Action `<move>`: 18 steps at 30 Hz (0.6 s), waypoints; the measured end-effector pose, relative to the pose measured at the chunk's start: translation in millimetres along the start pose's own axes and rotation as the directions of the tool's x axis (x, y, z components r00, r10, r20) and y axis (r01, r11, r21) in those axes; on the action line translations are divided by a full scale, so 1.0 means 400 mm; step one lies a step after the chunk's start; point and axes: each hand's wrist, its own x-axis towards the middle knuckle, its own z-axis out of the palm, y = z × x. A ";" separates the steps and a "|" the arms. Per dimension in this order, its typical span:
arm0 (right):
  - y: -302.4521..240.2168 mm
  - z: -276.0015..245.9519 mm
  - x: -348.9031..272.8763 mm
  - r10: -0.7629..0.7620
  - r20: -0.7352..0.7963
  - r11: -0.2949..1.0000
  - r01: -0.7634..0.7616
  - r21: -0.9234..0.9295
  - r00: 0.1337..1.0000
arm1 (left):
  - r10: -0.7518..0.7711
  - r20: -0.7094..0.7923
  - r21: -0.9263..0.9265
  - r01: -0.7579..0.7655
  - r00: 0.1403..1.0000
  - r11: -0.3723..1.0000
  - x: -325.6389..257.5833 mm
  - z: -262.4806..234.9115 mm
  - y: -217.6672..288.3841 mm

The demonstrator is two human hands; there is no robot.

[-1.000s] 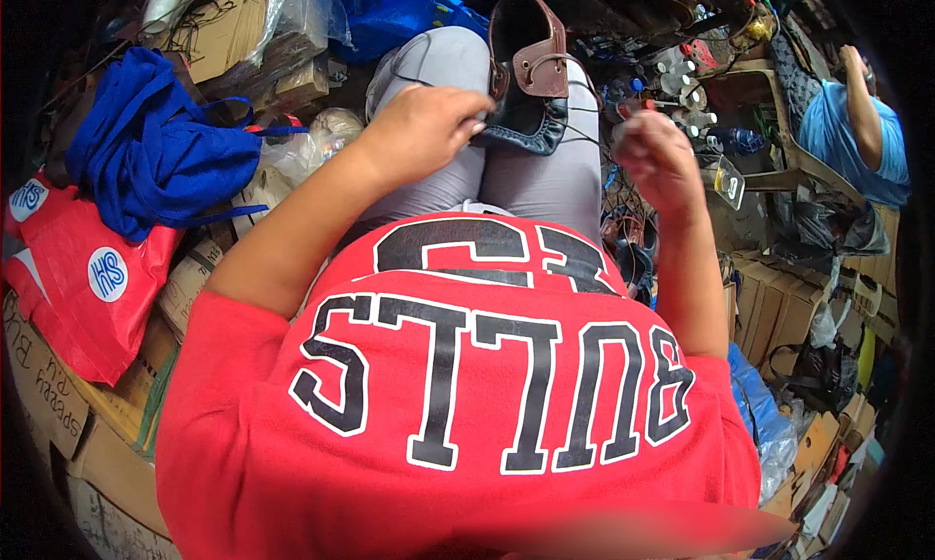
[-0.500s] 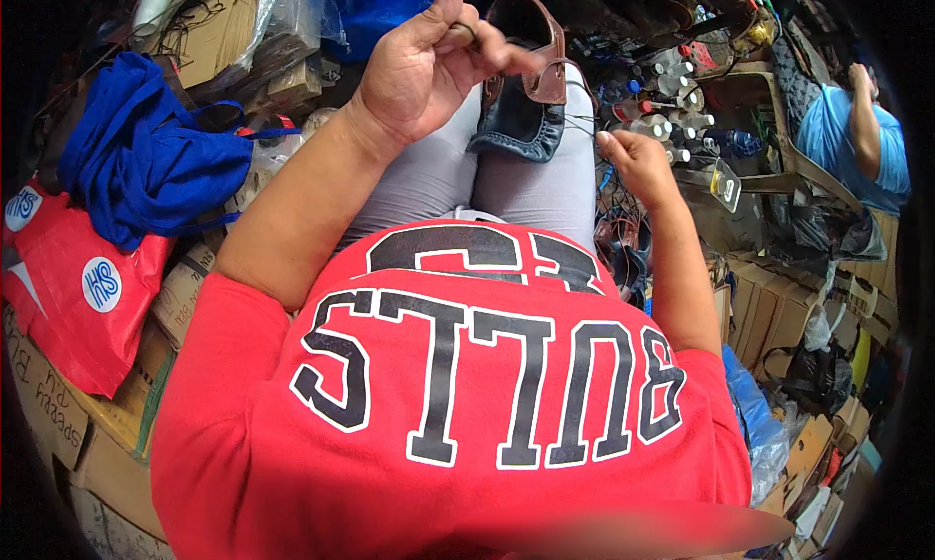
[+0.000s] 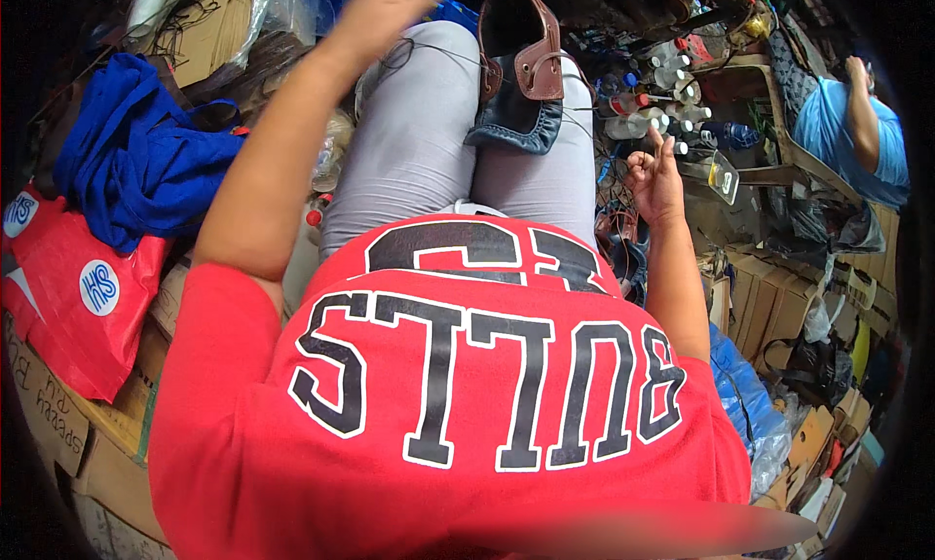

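Since half a second ago the left hand (image 3: 394, 10) has swung up and outward past the knee, blurred by motion; a thin dark thread (image 3: 429, 56) runs from it back to the shoe (image 3: 518, 68). I judge this a stitch being drawn tight through the brown leather upper. Left grip: fingers look closed on the thread end, but the blur keeps me from telling how firmly.

Right hand (image 3: 654, 175) has dropped to the outside of the right thigh, off the shoe, thumb and forefinger pinched together with the other fingers raised. Whether it pinches a needle or thread I cannot tell; too small.

Shoe position: resting on the grey-trousered thighs (image 3: 419, 151), opening toward the camera, dark lining hanging over the near side. Neither hand steadies it now, so a hard pull could shift it.

Surroundings: blue cloth (image 3: 136, 151) and red bag (image 3: 78, 297) on the left; small white bottles (image 3: 662, 102) beyond the right knee; another person in a blue shirt (image 3: 842, 131) at far right. Cardboard boxes (image 3: 769, 287) crowd the right elbow.
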 end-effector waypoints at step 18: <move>-0.146 0.365 -0.084 -0.026 0.645 -0.050 0.643 -0.764 0.764 | -0.151 0.642 0.117 0.099 0.752 0.988 0.059 0.204 0.102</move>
